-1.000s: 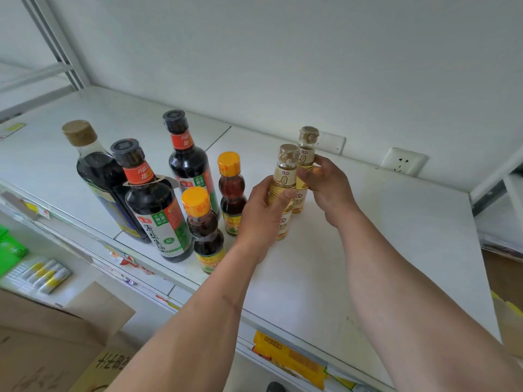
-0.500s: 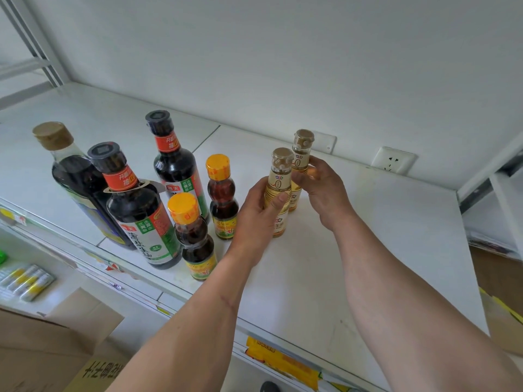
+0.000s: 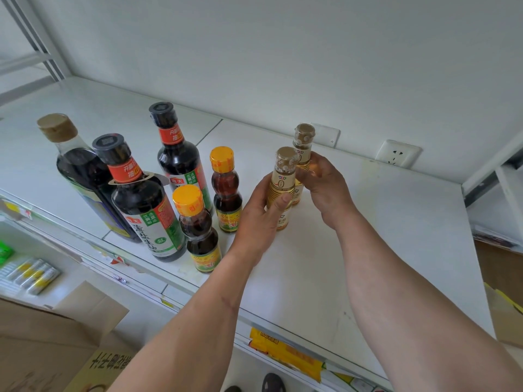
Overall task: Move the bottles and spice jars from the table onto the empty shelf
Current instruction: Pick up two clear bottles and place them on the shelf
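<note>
fingers grip pale bottle, seemingly beside sesame-oil bottles.

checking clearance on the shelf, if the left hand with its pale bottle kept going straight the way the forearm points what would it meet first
Probably the second pale bottle, held by the right hand just beyond the left hand and its pale bottle. Past that is the white wall. Depth is hard to judge here.

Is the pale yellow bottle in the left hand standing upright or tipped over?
Upright. The front pale bottle has its cap at the top and its base low by the shelf, with the left hand gripping its body.
</note>
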